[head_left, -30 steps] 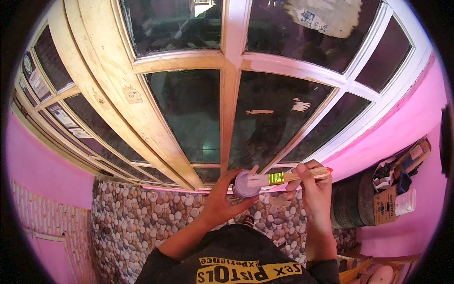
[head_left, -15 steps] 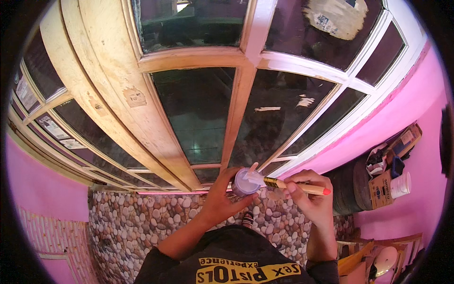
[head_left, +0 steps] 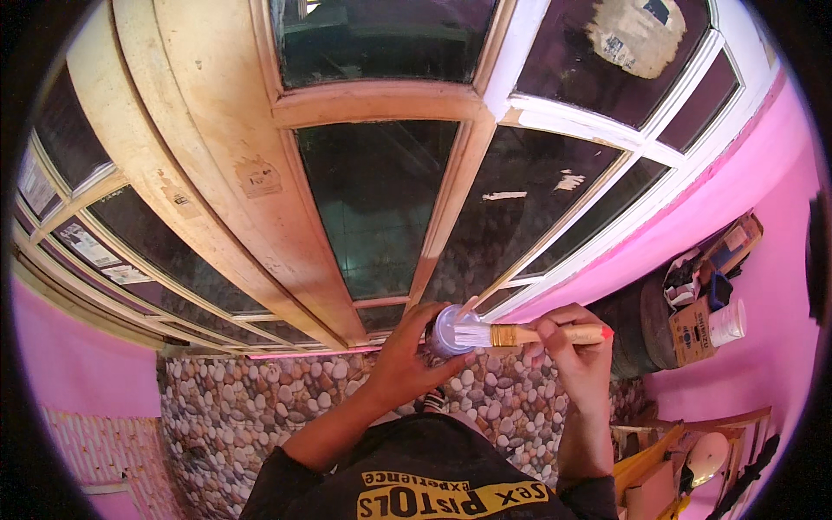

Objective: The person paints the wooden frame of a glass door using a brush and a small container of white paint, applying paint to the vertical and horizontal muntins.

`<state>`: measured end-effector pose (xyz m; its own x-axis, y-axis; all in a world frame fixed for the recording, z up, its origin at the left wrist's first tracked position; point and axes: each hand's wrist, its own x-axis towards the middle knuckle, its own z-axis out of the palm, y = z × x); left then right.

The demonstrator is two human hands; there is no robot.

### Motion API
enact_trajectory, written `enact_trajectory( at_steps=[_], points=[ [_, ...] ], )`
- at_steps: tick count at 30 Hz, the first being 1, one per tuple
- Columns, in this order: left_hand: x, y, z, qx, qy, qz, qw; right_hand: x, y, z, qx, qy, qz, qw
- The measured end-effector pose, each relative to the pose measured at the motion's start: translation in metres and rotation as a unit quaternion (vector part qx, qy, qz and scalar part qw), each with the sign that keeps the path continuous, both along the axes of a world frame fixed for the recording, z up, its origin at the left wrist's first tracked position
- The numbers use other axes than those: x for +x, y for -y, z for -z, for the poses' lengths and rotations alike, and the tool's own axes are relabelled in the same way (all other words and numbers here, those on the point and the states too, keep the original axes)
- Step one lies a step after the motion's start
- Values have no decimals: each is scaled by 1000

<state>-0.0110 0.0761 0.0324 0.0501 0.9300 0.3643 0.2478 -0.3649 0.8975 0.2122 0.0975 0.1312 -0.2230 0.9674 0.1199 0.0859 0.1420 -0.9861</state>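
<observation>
My left hand (head_left: 411,355) is wrapped round a small round cup of pale lilac-white paint (head_left: 446,336), held in front of my body. In my right hand (head_left: 568,351) is a paintbrush (head_left: 511,335) with a pale wooden handle, red tip and gold band. Its paint-coated bristles lie across the cup's mouth, at or near the rim. Just beyond both hands stands a glass-paned wooden frame (head_left: 442,234); its right-hand bars are white, while the middle and left ones are bare or yellowish wood.
Pink wall (head_left: 693,208) runs along the right. Against it stand a dark drum (head_left: 637,334), a cardboard box (head_left: 691,336) and a white plastic cup (head_left: 728,323). Wooden items (head_left: 646,468) lie at lower right. Pebble-patterned flooring (head_left: 251,407) spreads below.
The paintbrush has turned in my right hand, so the broad face of its band and bristles now shows over the cup. The view has shifted slightly; my left hand still grips the cup.
</observation>
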Motion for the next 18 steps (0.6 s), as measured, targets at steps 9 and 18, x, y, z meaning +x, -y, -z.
enact_trajectory(
  at_steps=[9,18],
  points=[
    [28,-4,-13,18,-5,-42,999,21,-26,22,-93,-217,81,968],
    [72,-14,-18,4,51,-85,995,53,-45,26,-198,-350,60,914]
  ],
)
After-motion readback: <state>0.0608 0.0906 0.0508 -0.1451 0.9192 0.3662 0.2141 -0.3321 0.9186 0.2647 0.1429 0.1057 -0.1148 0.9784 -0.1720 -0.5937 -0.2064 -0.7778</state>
